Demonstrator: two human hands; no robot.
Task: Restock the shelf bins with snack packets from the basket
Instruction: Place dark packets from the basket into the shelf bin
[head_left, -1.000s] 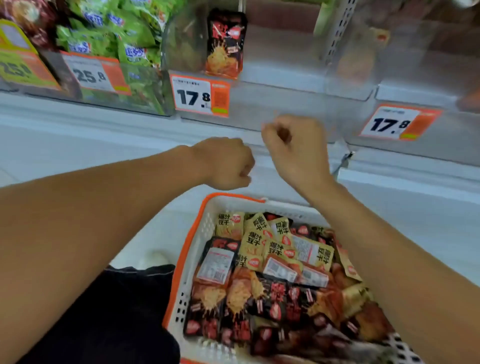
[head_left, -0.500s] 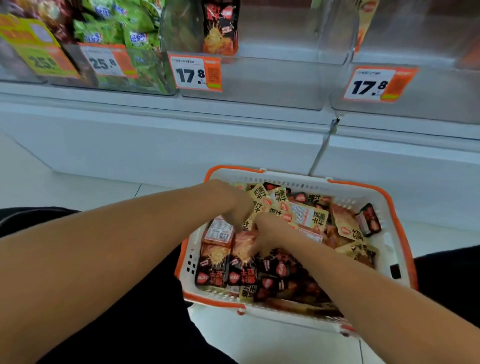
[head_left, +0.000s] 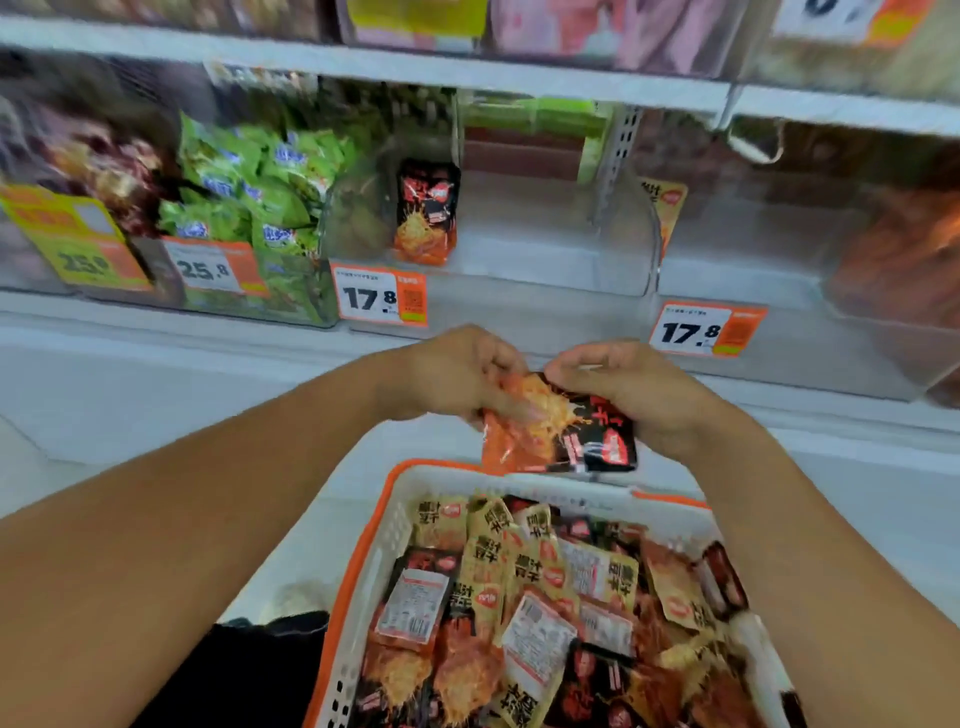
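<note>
head view: both hands, left hand (head_left: 447, 374) and right hand (head_left: 623, 389), pinch the black snack packet (head_left: 566, 431) lying sideways, below the nearly empty bin (head_left: 519, 270) straight ahead.

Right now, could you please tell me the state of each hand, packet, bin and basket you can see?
left hand: grips the held packets.
right hand: grips the same packets.
held packets: lifted above the basket, below the bins.
basket: piled with black and yellow packets.
middle bin: nearly bare, one black packet upright at its left.
green-packet bin: heaped full.
</note>
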